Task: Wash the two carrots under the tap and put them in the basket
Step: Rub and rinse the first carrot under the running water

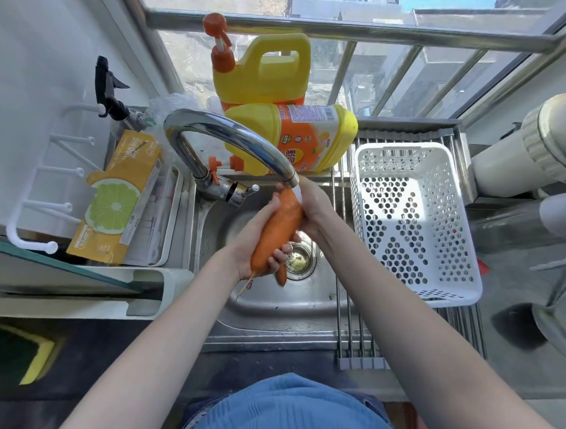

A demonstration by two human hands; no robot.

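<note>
Fingers (278, 258) of the left hand (241, 248) curled around both carrots (279, 228); right hand (311, 206) pressed against the upper carrot.
Carrots are tilted under the tap (291, 177) so water runs lengthwise; empty basket (414, 217) is kept at 3 o'clock.

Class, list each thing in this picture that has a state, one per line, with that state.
Tap: running.
Big carrot: held under the tap.
Small carrot: in the left hand.
Right hand: rubbing the big carrot.
Basket: empty.
Front bottle: lying down.
Back bottle: upright.
</note>
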